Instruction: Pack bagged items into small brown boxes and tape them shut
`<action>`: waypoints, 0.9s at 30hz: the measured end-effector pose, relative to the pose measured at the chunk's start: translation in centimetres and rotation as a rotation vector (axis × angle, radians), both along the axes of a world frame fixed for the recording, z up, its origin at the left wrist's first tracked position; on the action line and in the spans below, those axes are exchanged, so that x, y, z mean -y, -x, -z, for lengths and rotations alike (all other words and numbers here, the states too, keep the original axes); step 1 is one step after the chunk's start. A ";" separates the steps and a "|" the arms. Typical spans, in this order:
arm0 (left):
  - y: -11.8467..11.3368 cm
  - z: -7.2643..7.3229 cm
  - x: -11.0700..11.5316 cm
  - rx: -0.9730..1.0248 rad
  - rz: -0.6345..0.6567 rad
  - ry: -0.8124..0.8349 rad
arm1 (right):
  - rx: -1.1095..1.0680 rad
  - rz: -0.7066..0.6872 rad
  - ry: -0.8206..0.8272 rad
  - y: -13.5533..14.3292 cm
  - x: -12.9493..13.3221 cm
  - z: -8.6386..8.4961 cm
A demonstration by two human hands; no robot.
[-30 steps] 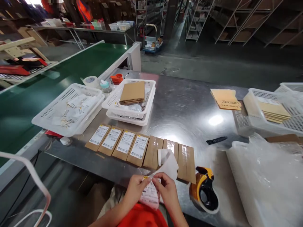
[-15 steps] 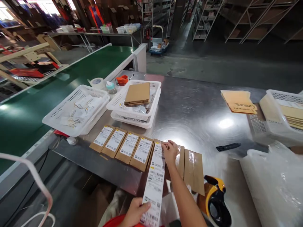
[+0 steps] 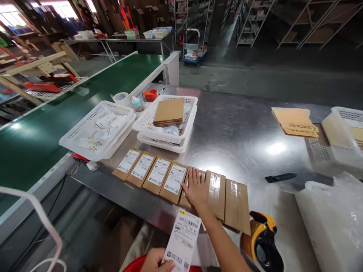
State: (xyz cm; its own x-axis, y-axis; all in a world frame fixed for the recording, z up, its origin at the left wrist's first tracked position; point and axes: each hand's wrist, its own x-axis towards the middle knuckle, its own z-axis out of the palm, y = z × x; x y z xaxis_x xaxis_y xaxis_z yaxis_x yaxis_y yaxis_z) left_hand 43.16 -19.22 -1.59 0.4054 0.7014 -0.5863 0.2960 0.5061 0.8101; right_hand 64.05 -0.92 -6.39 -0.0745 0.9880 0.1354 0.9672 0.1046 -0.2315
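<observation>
At the table's near edge, my left hand (image 3: 157,260) pinches a strip of printed shipping labels (image 3: 184,238) by its lower part. My right hand (image 3: 196,190) lies flat, fingers spread, on a small brown cardboard box (image 3: 184,203) and covers most of its top. Left of it several like boxes stand in a row, each with a white label, the nearest labelled box (image 3: 167,192) right beside my fingers. To the right lie two plain boxes, one taped box (image 3: 215,196) and another taped box (image 3: 237,206), with clear tape along their tops.
A yellow-and-black tape dispenser (image 3: 262,240) stands near right, a black marker-like object (image 3: 280,177) beyond it. White baskets, one basket of small bags (image 3: 73,141) and one basket with flat cardboard (image 3: 193,104), stand behind the row. A green conveyor (image 3: 96,88) runs along the left.
The top label has come off the strip, and my right hand has gone from pinching it to lying flat on the box. My left hand's strip is now apart from the box.
</observation>
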 end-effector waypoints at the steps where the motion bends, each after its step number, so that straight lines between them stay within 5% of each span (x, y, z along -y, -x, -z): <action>1: 0.1 -0.2 -0.2 -0.027 -0.017 -0.030 | 0.003 -0.037 0.048 0.3 0.2 0.0; 3: 0.1 -0.6 -0.7 -0.052 -0.069 -0.061 | -0.091 -0.037 0.104 0.5 0.3 -0.2; 8: -1.2 -1.8 -3.0 0.007 -0.171 -0.065 | -0.837 0.063 0.078 -0.3 1.3 -1.3; 12: -2.6 -2.1 -4.3 0.050 -0.124 -0.061 | -1.090 0.179 0.104 -2.1 4.4 -3.1; 16: -3.9 -0.9 -3.8 0.093 -0.024 -0.003 | -1.416 0.245 0.303 -4.0 8.2 -6.3; 19: -4.8 -0.6 -3.5 0.203 0.061 0.046 | -1.352 0.375 0.311 -4.5 10.8 -8.7; 22: -6.3 -1.4 -4.8 0.350 0.067 0.123 | -1.205 0.333 0.291 -4.5 13.3 -10.1; 27: -10.3 -3.1 -7.9 0.381 0.020 0.147 | -1.107 0.290 0.193 -5.1 15.6 -9.6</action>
State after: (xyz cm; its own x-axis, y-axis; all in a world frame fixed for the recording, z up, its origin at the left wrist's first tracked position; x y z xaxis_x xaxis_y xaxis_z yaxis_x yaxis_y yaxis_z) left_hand 53.49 -11.35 1.50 0.6258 0.6112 -0.4846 -0.0007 0.6217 0.7833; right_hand 69.18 -16.56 3.21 0.2228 0.9600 -0.1698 0.2075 -0.2169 -0.9539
